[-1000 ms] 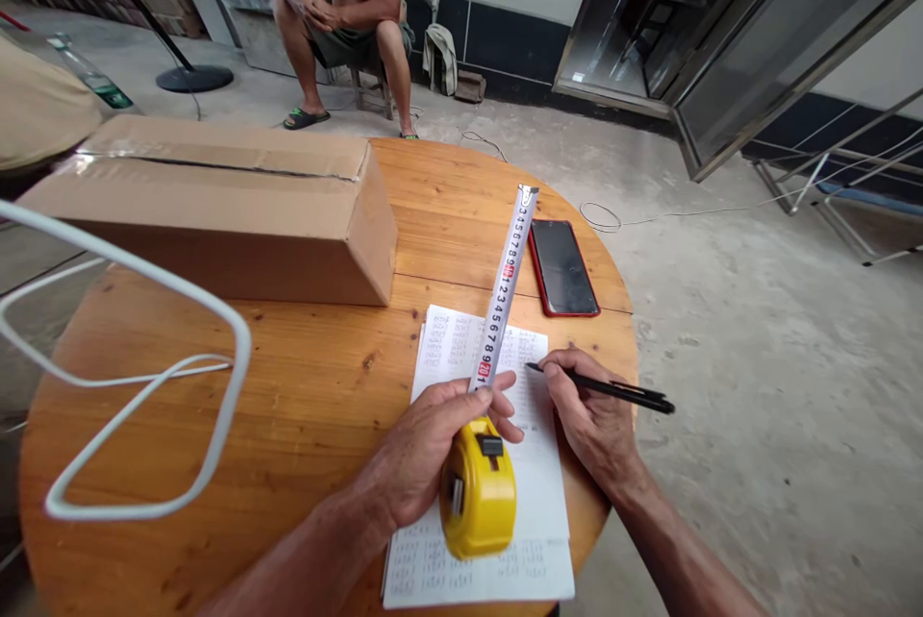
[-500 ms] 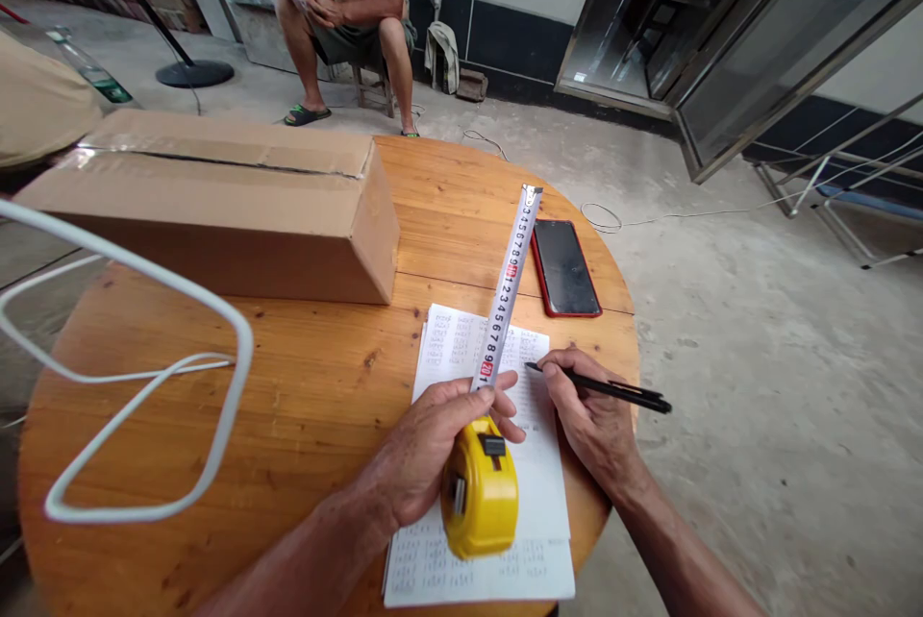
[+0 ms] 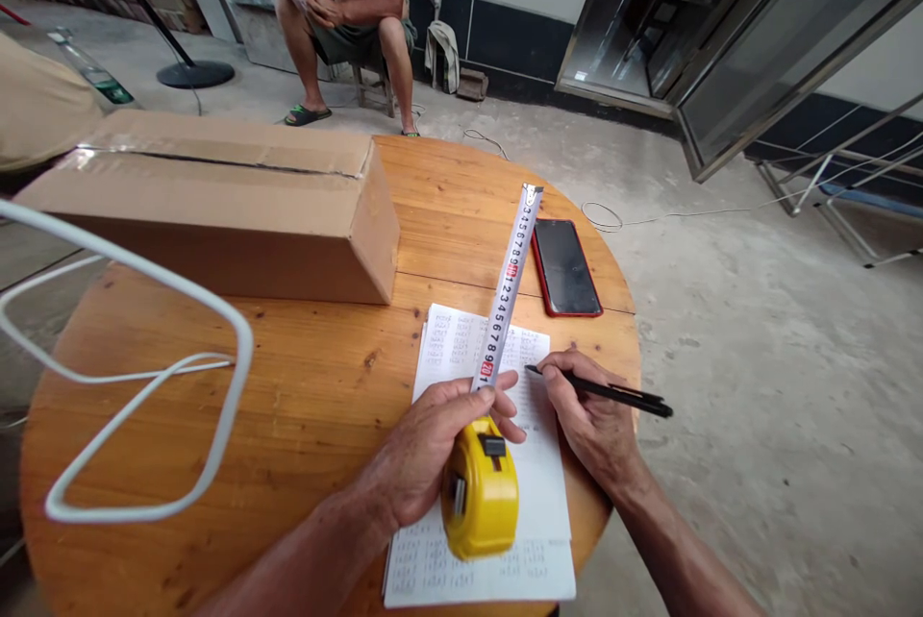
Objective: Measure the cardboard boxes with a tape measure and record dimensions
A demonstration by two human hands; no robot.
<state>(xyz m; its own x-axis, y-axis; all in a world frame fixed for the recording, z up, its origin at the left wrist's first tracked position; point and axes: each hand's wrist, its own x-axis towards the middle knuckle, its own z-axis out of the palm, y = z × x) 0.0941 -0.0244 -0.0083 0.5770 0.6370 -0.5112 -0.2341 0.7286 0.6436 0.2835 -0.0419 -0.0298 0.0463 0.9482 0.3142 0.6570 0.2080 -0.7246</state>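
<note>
My left hand [image 3: 451, 434] grips a yellow tape measure [image 3: 482, 497], its thumb and fingers closed on the blade just above the case. The white blade [image 3: 507, 281] sticks out away from me over the paper, with its metal hook at the far end. Between the closed fingers of my right hand [image 3: 591, 415] is a black pen [image 3: 612, 391], its tip at the right side of the written rows. Under both hands lie sheets of paper [image 3: 476, 574] covered in handwritten figures. Part of the writing is hidden by the tape measure and my left hand.
A red-cased phone [image 3: 566, 268] lies right of the blade on the round wooden table [image 3: 310, 406]. At the back left stands a long cardboard box [image 3: 237, 213]. A white bent frame [image 3: 245, 338] crosses the left side. Beyond the table a person [image 3: 346, 12] sits on a stool.
</note>
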